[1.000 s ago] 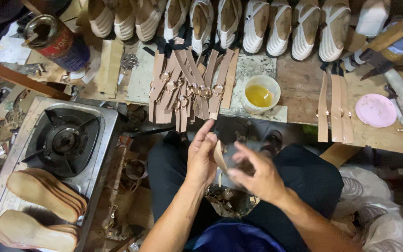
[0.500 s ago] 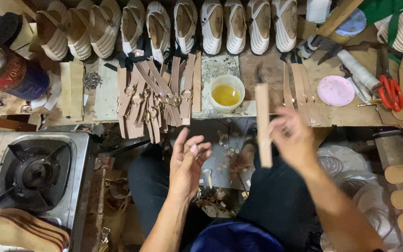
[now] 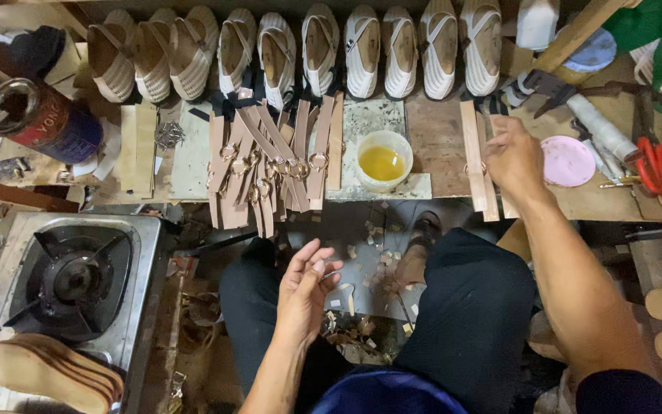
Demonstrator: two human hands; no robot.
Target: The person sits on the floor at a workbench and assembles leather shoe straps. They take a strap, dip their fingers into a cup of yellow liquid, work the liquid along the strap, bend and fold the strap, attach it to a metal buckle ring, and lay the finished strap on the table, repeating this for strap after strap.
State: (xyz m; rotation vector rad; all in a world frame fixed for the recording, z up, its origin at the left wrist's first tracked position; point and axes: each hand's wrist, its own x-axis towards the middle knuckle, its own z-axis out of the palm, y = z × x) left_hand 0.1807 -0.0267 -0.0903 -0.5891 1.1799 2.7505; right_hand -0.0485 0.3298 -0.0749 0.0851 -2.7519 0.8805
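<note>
bench: worn wooden boards (image 3: 438, 146) | floor: grey – littered with scraps (image 3: 362, 253) | left: gas stove (image 3: 70, 280) – light dim

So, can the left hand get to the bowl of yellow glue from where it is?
Probably yes. The left hand hangs open and empty above the lap, and the glue bowl sits on the bench edge just ahead with nothing between. The pile of straps lies to one side, clear of that path.
</note>
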